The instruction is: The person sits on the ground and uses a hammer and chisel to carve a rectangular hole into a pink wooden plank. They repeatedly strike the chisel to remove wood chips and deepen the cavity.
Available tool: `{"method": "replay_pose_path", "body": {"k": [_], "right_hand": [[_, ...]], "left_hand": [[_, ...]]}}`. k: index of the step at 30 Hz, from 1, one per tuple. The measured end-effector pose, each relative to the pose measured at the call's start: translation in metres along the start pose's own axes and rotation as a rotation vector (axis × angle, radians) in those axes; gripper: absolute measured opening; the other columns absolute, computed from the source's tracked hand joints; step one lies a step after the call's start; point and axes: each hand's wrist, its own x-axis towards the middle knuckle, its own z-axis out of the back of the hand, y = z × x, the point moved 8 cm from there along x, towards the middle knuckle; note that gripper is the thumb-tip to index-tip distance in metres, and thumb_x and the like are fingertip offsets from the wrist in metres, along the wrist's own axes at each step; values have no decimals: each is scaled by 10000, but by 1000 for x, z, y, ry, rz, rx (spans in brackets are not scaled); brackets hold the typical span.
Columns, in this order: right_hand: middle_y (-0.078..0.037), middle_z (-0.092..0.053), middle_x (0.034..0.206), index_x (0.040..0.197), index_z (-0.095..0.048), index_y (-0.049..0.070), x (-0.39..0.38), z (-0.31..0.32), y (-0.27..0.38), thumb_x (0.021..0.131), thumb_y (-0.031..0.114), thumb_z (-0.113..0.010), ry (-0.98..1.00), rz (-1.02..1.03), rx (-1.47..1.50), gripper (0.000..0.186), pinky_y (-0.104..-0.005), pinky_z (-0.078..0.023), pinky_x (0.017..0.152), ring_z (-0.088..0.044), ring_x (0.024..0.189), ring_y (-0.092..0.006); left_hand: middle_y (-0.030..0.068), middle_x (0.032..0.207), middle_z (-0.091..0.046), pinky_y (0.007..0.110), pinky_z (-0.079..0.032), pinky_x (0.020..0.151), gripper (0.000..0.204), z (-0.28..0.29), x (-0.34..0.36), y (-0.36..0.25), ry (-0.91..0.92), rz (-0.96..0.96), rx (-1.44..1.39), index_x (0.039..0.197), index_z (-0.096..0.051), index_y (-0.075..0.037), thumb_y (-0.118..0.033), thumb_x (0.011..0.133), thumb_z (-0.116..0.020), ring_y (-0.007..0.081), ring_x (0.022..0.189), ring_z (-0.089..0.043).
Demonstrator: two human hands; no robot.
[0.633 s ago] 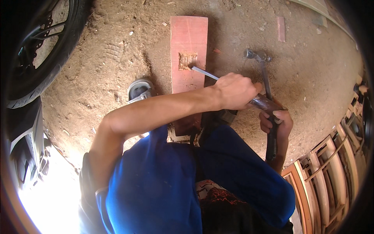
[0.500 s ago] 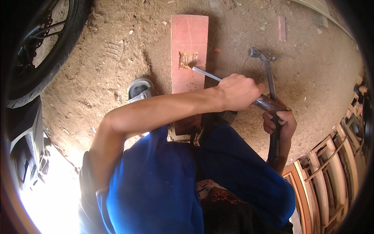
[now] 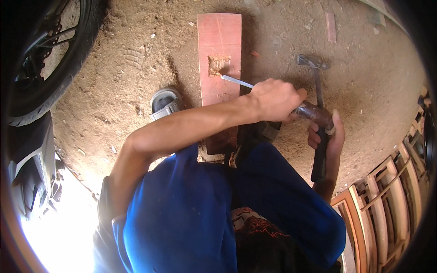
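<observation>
A reddish wooden board [image 3: 220, 36] lies lengthwise in front of me, with a rough square recess [image 3: 219, 65] cut into its face. Gripped in my left hand [image 3: 276, 101] is a chisel [image 3: 237, 81], its blade tip at the recess's near edge. The chisel's thick dark handle sticks out on the right side of that hand. My right hand [image 3: 336, 136] is closed round the dark grip of a hammer [image 3: 318, 86], whose head points away from me, and its fingers lie at the end of the chisel handle.
Sandy ground bears scattered wood chips and a small reddish offcut [image 3: 331, 27]. A motorcycle wheel [image 3: 75, 59] stands at the far left. Curved wooden frames [image 3: 382, 200] are stacked at the lower right. My sandalled foot [image 3: 165, 103] rests left of the board.
The chisel tip has shifted slightly left along the recess's near edge. The hammer head has turned a little and moved right, and my right hand's thumb has lifted along the chisel handle's end.
</observation>
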Motion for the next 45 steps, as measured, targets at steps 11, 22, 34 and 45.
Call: {"method": "replay_pose_path", "body": {"k": [11,22,34,45], "right_hand": [[4,-438,615,1198,-553,62,-79,138,5,1008,413,-535,-345,394,110,400,-224,-245,291,-327,360,-70],[20,-407,586,1135,-562,70,-98,107,-31,1062,359,-450,-299,208,-96,318,-219,-224,285,-307,337,-51],[31,-387,578,1135,-585,46,-116,135,-54,1032,347,-522,-394,268,-81,325,-213,-194,361,-291,400,-50],[39,-470,631,1072,-605,60,-119,112,-54,1040,341,-502,-269,197,-396,301,-157,-297,501,-390,524,-35]], "left_hand": [[136,687,-668,475,-564,637,342,9,6,7,-32,83,0,1044,-610,-110,-305,809,-763,372,701,-694],[133,746,-686,490,-562,631,347,-10,3,4,20,9,72,1071,-589,-128,-334,833,-736,383,706,-690],[156,818,-700,488,-564,707,353,-23,5,10,154,4,161,1086,-592,-117,-359,857,-709,385,800,-697],[157,835,-709,484,-573,723,378,-23,-5,30,194,8,288,1125,-595,-117,-375,869,-698,374,813,-707]]}}
